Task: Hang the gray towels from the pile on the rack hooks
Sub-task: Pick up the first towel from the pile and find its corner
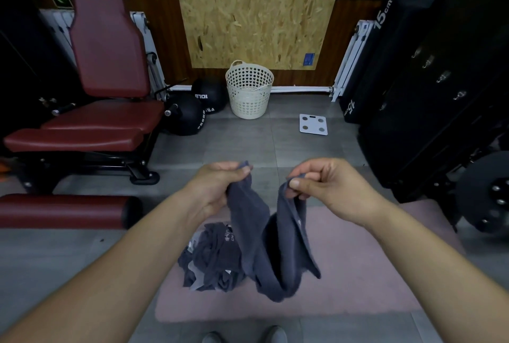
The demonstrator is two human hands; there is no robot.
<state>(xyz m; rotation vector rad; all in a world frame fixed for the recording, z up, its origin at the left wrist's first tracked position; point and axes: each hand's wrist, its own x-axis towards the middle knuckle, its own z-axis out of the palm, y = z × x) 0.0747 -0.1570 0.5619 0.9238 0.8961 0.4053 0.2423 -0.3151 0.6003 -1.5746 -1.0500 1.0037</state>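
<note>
I hold one gray towel (264, 238) up in front of me over the floor. My left hand (217, 185) grips one top corner and my right hand (327, 185) pinches the other, so the towel sags in a U between them. Below it, a pile of gray towels (212, 257) lies crumpled on a pink mat (358, 273). A row of metal hooks (443, 77) runs along a black rack at the right, all bare.
A red padded gym bench (96, 122) stands at left with black medicine balls (190, 116) beside it. A white perforated basket (249, 89) and a white scale (314, 124) sit on the gray tile floor by the wall. A weight plate (484, 194) is at right.
</note>
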